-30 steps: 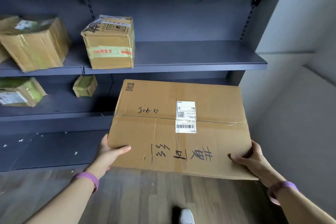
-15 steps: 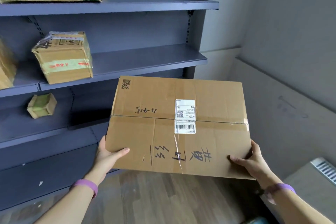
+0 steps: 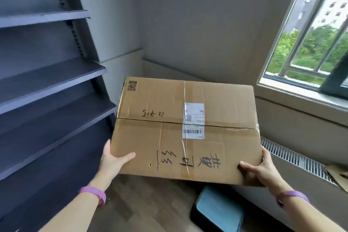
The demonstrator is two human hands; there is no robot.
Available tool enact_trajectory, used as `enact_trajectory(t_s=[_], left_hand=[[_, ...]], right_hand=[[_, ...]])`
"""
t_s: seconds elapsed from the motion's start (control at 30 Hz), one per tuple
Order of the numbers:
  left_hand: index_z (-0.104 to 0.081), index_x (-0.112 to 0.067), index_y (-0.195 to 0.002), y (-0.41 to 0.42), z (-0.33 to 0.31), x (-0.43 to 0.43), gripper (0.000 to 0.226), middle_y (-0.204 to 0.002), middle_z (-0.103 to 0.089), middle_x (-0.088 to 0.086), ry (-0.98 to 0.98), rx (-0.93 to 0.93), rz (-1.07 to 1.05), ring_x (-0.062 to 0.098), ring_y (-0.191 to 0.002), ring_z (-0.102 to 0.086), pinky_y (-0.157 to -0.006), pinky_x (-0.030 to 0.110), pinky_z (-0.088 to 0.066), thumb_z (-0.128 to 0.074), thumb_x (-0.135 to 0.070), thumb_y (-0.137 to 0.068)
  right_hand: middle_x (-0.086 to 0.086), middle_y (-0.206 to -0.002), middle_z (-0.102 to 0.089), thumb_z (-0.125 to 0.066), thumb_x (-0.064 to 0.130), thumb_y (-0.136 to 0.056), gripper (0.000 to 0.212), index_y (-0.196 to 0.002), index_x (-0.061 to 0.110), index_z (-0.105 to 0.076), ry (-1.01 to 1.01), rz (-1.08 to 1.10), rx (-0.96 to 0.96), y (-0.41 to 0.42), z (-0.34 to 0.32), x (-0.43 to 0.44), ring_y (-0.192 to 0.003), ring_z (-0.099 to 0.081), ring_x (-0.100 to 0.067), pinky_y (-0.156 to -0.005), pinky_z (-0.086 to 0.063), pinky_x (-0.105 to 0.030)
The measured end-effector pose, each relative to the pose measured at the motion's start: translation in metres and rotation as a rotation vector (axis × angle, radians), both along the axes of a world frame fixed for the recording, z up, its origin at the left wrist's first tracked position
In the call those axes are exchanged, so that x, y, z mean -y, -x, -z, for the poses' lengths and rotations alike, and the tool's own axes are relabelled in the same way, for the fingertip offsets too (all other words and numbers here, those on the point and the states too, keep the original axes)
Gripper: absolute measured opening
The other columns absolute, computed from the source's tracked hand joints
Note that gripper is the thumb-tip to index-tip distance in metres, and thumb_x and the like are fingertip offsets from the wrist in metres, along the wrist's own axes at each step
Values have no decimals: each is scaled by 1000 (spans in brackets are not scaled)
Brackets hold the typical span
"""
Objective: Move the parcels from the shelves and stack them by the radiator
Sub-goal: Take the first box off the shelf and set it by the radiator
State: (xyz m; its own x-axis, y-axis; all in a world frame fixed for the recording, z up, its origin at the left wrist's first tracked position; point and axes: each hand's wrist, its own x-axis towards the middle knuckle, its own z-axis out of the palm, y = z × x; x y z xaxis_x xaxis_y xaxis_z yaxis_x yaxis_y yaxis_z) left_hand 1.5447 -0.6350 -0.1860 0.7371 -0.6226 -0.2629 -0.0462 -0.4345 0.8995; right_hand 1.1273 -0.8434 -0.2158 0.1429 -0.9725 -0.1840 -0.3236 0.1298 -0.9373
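One parcel (image 3: 186, 128) is being held mid-frame | its near corners are being pinched by the left-hand grip (image 3: 113, 158) and right-hand grip (image 3: 259, 169), thumbs on top | long axis is running left-right | radiator (image 3: 293, 156) is lying lower right, nearer the right-hand grip

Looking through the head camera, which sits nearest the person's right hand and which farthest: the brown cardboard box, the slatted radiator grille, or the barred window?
1. The brown cardboard box: the right hand grips its near right corner.
2. The slatted radiator grille: just to the hand's right, not touched.
3. The barred window: up and to the right, beyond the radiator.
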Motion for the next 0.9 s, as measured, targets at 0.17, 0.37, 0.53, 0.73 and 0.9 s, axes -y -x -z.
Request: enact_trajectory(t_s=[0.17, 0.37, 0.53, 0.73, 0.9], left_hand=[[-25, -29, -150, 67, 4, 70, 106, -145, -45, 2, 0, 2, 176, 27, -130, -44, -108, 49, -39, -89, -33, -66], [-29, -31, -147, 122, 12, 132, 101, -135, -49, 0, 4, 24, 364, 23, -121, -47, -104, 48, -43, -90, -30, -66], [-37, -30, -140, 133, 32, 165, 94, -131, -52, 1, -23, 37, 484, 23, -119, -50, -103, 48, -45, -91, -29, -63], [-37, -30, -141, 117, 63, 186, 95, -134, -50, 2, -90, 12, 593, 23, -121, -50, -104, 50, -44, -91, -30, -63], [-38, -30, -140, 102, 82, 199, 93, -134, -50, 3, -129, -1, 631, 24, -120, -51, -103, 50, -44, -91, -29, -63]], right_hand=[[-2, -121, -51, -88, 7, -67, 96, -143, 17, -32, 1, 172, -32, 100, 3, -6, -107, -54, -19, -94, -39, -30], [0, -124, -49, -88, 6, -66, 98, -144, 17, -31, -25, 353, -45, 173, 13, -28, -110, -51, -16, -97, -37, -30], [3, -123, -49, -88, 6, -66, 99, -145, 19, -30, -63, 461, -36, 188, 28, -53, -111, -52, -14, -96, -38, -29], [-1, -123, -50, -88, 4, -66, 99, -146, 16, -29, -126, 555, -54, 171, 54, -80, -111, -52, -16, -95, -38, -28], [9, -112, -49, -89, 5, -65, 100, -145, 17, -30, -162, 599, -75, 159, 79, -86, -104, -52, -12, -93, -38, -27]])
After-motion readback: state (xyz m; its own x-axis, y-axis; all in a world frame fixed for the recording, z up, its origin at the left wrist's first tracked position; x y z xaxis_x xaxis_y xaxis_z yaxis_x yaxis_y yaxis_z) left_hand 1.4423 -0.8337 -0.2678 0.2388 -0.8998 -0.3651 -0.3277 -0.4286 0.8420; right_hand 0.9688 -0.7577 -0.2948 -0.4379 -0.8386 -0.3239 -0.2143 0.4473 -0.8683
